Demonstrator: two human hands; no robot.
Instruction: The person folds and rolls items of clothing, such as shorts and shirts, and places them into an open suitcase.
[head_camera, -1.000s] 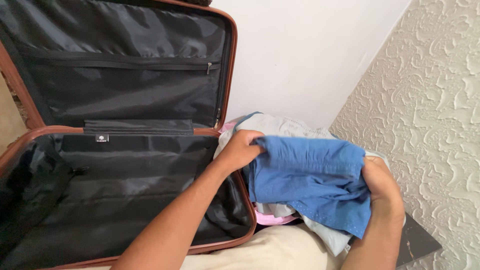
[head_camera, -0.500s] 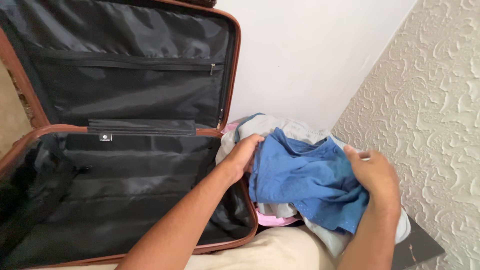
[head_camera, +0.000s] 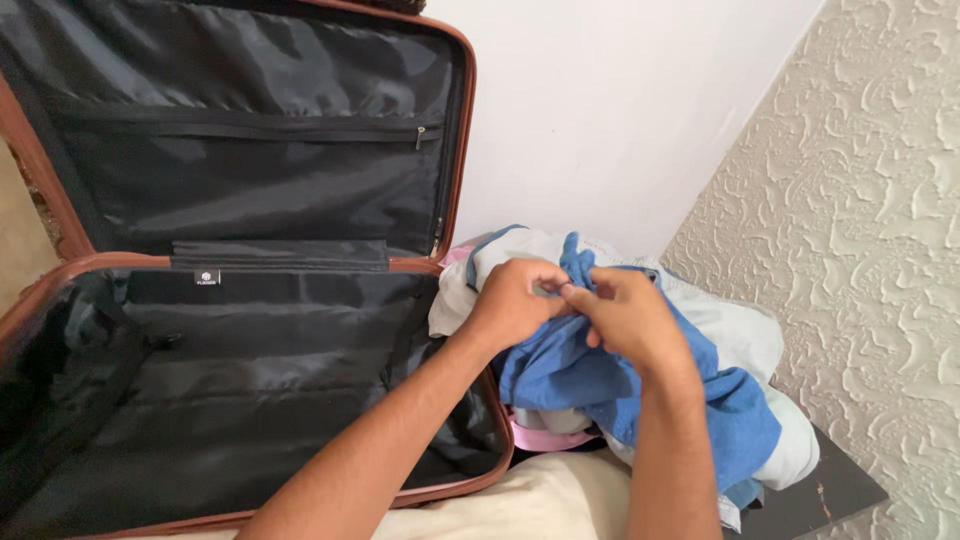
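A: Hands, state?

B: Left hand (head_camera: 515, 300) closed on a bunched fold of the blue garment (head_camera: 600, 375). Right hand (head_camera: 625, 315) also closed on it, fingertips pinching the cloth right against the left hand's. The two hands touch at the top of the garment.

A: Garment position?

B: Held up slightly over a pile of clothes (head_camera: 745, 345), just beside the right edge of the open suitcase (head_camera: 250, 390). Lower part of the blue cloth drapes down over the pile, toward the near right.

A: Pile contents?

B: Pale grey-white pieces mostly; a pink item (head_camera: 545, 437) shows at the near edge, under the blue. What carries the pile: only a dark corner (head_camera: 835, 490) is visible at the right, cannot tell more.

A: Suitcase?

B: Brown shell, black lining, lid (head_camera: 250, 130) standing upright. Zipped pocket across the lid. Lower half holds no clothing.

A: Surroundings?

B: Plain white wall (head_camera: 600, 110) behind; textured wall (head_camera: 870, 220) at right.
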